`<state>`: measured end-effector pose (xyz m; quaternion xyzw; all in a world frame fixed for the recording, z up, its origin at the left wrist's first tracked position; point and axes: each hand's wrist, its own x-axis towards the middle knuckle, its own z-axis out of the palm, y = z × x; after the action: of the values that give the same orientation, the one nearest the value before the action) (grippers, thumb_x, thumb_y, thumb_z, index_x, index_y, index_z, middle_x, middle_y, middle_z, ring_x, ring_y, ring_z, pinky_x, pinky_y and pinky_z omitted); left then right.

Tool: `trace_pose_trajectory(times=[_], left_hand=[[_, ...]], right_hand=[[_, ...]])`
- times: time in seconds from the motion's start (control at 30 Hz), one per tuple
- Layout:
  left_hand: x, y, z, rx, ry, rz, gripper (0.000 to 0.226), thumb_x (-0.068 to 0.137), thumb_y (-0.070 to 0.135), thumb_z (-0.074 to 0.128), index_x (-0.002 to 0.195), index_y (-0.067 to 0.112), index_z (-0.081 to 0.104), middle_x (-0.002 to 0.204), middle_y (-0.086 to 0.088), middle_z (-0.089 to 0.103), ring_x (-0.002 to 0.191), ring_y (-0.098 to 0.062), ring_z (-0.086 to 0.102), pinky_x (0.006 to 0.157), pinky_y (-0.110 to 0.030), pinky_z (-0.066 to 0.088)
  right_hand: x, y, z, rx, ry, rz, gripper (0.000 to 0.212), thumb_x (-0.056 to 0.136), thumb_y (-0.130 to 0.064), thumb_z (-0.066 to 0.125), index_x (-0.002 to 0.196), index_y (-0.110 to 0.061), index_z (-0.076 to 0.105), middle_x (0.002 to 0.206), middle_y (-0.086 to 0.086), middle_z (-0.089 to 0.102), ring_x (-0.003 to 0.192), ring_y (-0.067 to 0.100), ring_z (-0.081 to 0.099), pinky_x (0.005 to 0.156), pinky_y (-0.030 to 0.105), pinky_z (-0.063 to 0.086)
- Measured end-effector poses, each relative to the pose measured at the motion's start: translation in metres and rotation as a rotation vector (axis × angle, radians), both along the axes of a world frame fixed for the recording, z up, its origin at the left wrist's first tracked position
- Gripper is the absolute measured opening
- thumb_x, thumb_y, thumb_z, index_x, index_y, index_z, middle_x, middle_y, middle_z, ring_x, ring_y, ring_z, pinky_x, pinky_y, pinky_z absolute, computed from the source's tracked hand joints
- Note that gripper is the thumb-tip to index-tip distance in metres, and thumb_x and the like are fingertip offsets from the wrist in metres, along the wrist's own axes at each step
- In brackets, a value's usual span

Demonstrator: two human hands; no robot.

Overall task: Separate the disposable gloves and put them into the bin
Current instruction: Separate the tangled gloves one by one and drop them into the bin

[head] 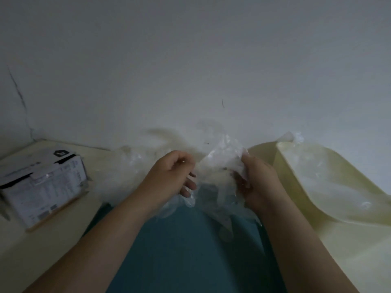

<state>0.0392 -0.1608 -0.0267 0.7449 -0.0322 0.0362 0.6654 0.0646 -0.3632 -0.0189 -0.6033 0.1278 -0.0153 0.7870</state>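
Plain white wall [190, 60] fills the upper half of the view, with a cream tabletop [42, 240] running along its foot and a teal surface [190, 250] at 6 o'clock between the forearms.

At the centre, both hands hold a clump of disposable gloves [220, 161], thin clear film raised just above the tabletop edge. The left hand [171, 174] has a narrow grip, its fingers curled and pinching one side of the film. The right hand [258, 178] has its grip closed round a crumpled wad of the same clump, thumb on top. The film stretches between them, so I judge that a glove is being peeled off the clump.

The bin [359, 240], pale yellow, sits at 3 o'clock just beside the right hand. Some loose clear gloves [317, 166] already lie inside it, so part of the job looks done. More film trails down toward 6 o'clock and spreads behind the hands toward 10 o'clock, so a fair share is probably left to separate and drop in.

A cardboard box [42, 182] stands at 9 o'clock, well apart from the hands. It carries a dark logo on its top flap and panels of small print, all too blurred to read; no brand can be made out.
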Motion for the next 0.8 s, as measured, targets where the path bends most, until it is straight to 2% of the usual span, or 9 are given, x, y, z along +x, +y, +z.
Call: trace_pose_trajectory(times=[0.1,0.23,0.3,0.4,0.5,0.57,0.63,0.7,0.8], left_hand=[[0.001,-0.001,0.001,-0.141,0.036,-0.096,0.029,0.095,0.004,0.061,0.116,0.020,0.072,0.121,-0.004,0.073,0.098,-0.023,0.077,0.078,-0.042,0.063],[-0.006,-0.004,-0.002,0.081,-0.078,-0.219,0.070,0.088,-0.001,0.073,0.135,0.048,0.054,0.126,0.029,0.065,0.117,0.000,0.066,0.085,-0.031,0.063],[-0.009,-0.006,-0.001,-0.001,-0.107,-0.166,0.055,0.089,0.013,0.081,0.131,0.043,0.061,0.114,0.022,0.073,0.108,-0.003,0.070,0.083,-0.026,0.060],[-0.010,-0.002,0.008,-0.071,-0.216,0.060,0.017,0.091,0.019,0.080,0.095,0.036,0.081,0.098,0.016,0.079,0.094,-0.006,0.072,0.082,-0.023,0.055],[-0.009,0.009,0.020,-0.075,-0.249,0.160,0.018,0.087,0.022,0.083,0.086,0.040,0.082,0.094,0.014,0.080,0.093,-0.005,0.073,0.088,-0.029,0.056],[-0.010,0.016,0.029,-0.108,-0.227,0.170,0.008,0.085,0.022,0.085,0.088,0.030,0.083,0.092,0.013,0.081,0.090,-0.003,0.075,0.084,-0.026,0.054],[-0.011,0.021,0.036,-0.117,-0.200,0.155,0.006,0.085,0.021,0.085,0.089,0.025,0.083,0.091,0.012,0.081,0.089,-0.001,0.075,0.081,-0.023,0.052],[-0.011,0.022,0.038,-0.046,-0.165,0.098,0.004,0.085,0.022,0.086,0.088,0.022,0.082,0.089,0.009,0.081,0.086,-0.003,0.076,0.077,-0.019,0.053],[-0.013,0.021,0.036,0.046,-0.091,0.006,0.010,0.083,0.025,0.088,0.085,0.019,0.081,0.085,0.002,0.080,0.079,-0.009,0.075,0.066,-0.019,0.054]], right_hand=[[-0.003,0.001,0.007,0.084,0.037,0.014,0.025,0.104,-0.023,0.057,0.108,-0.004,0.074,0.087,0.013,0.075,0.074,0.029,0.069,0.067,0.039,0.062],[-0.009,0.004,0.000,0.003,0.010,0.088,0.029,0.107,-0.015,0.052,0.117,0.009,0.065,0.082,0.020,0.063,0.054,0.023,0.052,0.048,0.031,0.045],[-0.011,0.007,-0.001,-0.010,0.011,0.151,0.025,0.106,-0.012,0.053,0.113,0.007,0.066,0.073,0.016,0.063,0.051,0.020,0.050,0.046,0.029,0.039],[-0.013,0.008,-0.003,-0.073,-0.002,0.245,0.013,0.099,0.002,0.056,0.106,0.008,0.066,0.076,0.019,0.055,0.050,0.020,0.044,0.041,0.025,0.033],[-0.010,0.006,-0.013,-0.198,0.005,0.200,0.011,0.101,-0.001,0.055,0.096,-0.001,0.065,0.072,0.017,0.052,0.050,0.019,0.041,0.044,0.025,0.030],[-0.005,0.005,-0.014,-0.190,0.021,0.087,0.015,0.104,-0.007,0.055,0.094,-0.007,0.067,0.065,0.009,0.056,0.046,0.016,0.044,0.044,0.023,0.033],[-0.004,0.004,-0.008,-0.249,-0.036,-0.040,0.014,0.105,-0.015,0.054,0.105,-0.016,0.068,0.077,0.006,0.068,0.053,0.018,0.056,0.051,0.030,0.046],[-0.011,0.002,0.003,-0.390,-0.182,-0.190,0.018,0.104,-0.023,0.055,0.118,-0.025,0.066,0.107,0.004,0.072,0.085,0.020,0.069,0.076,0.045,0.061],[-0.034,0.004,0.029,-0.495,-0.429,-0.113,0.032,0.100,-0.052,0.059,0.125,-0.033,0.065,0.118,-0.011,0.070,0.111,0.011,0.067,0.097,0.042,0.057]])
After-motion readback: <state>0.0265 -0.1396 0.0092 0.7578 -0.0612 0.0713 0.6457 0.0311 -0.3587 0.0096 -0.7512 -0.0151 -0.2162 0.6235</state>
